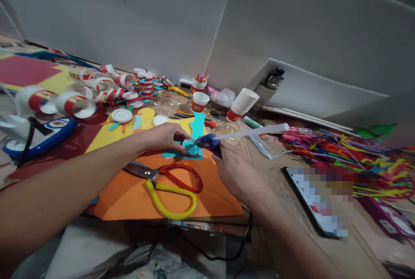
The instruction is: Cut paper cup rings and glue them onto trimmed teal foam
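My right hand (231, 164) is wrapped round a dark blue hot glue gun (210, 141). A long clear glue stick (253, 130) juts from its back. The gun's nozzle reaches the edge of a small round turquoise disc (190, 147). My left hand (167, 136) pinches that disc from the left with thumb and fingers. Under and behind the disc lie turquoise paper pieces (197, 126). Scissors (173, 188) with one red and one yellow handle rest on an orange sheet (123, 203) nearer to me. What the disc's underside looks like is hidden.
White-and-red paper rings (76, 104) and cup pieces crowd the left. A paper cup (200, 101), a cup stack (242, 105) and a bottle (270, 86) stand behind. Colourful pipe cleaners (363, 153) and a phone (316, 203) lie right. A cable (240, 248) hangs off the table's front edge.
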A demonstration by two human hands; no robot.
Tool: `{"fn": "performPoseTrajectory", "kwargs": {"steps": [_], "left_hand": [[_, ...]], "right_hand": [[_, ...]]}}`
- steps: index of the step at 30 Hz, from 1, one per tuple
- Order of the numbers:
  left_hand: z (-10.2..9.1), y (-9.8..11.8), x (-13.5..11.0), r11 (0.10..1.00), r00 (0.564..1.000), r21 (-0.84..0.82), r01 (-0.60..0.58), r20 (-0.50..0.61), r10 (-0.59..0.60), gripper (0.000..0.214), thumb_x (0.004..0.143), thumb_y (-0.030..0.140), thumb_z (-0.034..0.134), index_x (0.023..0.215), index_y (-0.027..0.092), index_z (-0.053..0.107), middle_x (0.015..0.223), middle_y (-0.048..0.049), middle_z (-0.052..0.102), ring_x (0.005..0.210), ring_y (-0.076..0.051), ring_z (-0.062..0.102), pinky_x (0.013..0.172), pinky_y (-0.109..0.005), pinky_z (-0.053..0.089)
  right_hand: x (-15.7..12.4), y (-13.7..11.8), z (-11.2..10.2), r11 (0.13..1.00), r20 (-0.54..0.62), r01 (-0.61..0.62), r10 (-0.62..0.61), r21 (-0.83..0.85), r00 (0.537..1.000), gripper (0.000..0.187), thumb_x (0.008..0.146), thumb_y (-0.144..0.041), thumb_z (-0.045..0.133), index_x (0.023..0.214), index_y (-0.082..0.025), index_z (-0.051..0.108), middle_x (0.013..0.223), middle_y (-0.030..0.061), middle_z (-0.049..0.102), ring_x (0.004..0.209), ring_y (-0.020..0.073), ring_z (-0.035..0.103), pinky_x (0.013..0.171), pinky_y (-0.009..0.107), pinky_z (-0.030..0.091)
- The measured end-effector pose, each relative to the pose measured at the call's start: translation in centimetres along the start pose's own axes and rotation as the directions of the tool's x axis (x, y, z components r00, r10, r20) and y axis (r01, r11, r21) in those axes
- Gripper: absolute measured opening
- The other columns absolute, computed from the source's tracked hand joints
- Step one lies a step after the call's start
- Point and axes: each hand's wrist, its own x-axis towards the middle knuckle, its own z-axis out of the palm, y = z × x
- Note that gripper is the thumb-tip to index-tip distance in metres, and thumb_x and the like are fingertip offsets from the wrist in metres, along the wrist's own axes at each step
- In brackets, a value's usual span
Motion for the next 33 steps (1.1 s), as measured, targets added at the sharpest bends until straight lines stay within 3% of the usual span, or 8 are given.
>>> {"fn": "performPoseTrajectory", "kwargs": {"steps": [9,15,21,28,33], "left_hand": [[0.0,-0.2,0.0,1.0,1.0,-0.01,-0.02,-0.005,0.02,0.044,0.07,0.041,0.071,0.111,0.024,0.072,0.093,-0.0023,0.066,0.084,-0.016,0.056,0.071,-0.023,0.037],[-0.1,0.1,0.0,0.998,0.999,-0.038,-0.047,0.02,0.047,0.039,0.073,0.043,0.069,0.107,0.025,0.074,0.086,0.0001,0.066,0.08,-0.015,0.056,0.07,-0.022,0.036],[-0.2,0.1,0.0,0.999,0.999,-0.025,-0.041,0.002,0.041,0.038,0.071,0.046,0.07,0.101,0.022,0.075,0.083,0.0003,0.064,0.077,-0.014,0.054,0.067,-0.022,0.034],[-0.2,0.2,0.0,0.999,0.999,-0.026,-0.039,0.02,0.039,0.037,0.072,0.045,0.07,0.102,0.024,0.074,0.085,0.0003,0.064,0.081,-0.015,0.055,0.069,-0.023,0.035],[-0.3,0.3,0.1,0.999,0.999,-0.022,-0.034,0.021,0.034,0.038,0.072,0.041,0.071,0.105,0.023,0.074,0.089,-0.0009,0.065,0.083,-0.016,0.055,0.071,-0.023,0.035]], "right_hand": [[0.4,-0.4,0.1,1.0,-0.011,-0.011,0.011,0.02,1.0,0.021,0.091,-0.017,0.049,0.109,-0.015,0.059,0.113,0.0125,0.067,0.106,0.0246,0.062,0.091,0.035,0.044],[1.1,0.5,1.0,0.996,0.018,-0.022,0.021,0.084,1.0,0.023,0.092,-0.023,0.048,0.112,-0.015,0.057,0.11,0.013,0.067,0.097,0.0256,0.063,0.081,0.035,0.045],[1.4,1.1,1.6,0.986,0.011,-0.006,0.004,0.167,1.0,0.028,0.093,-0.027,0.048,0.118,-0.016,0.054,0.107,0.0118,0.067,0.103,0.0249,0.061,0.09,0.038,0.042],[1.6,1.8,1.7,0.974,0.069,-0.006,-0.01,0.228,0.998,0.028,0.092,-0.032,0.05,0.114,-0.016,0.054,0.104,0.0115,0.067,0.093,0.0239,0.061,0.081,0.037,0.044],[1.7,2.0,1.5,0.965,0.076,0.015,-0.036,0.261,0.996,0.025,0.092,-0.031,0.05,0.113,-0.017,0.055,0.105,0.0099,0.067,0.096,0.023,0.06,0.083,0.036,0.044]]}}
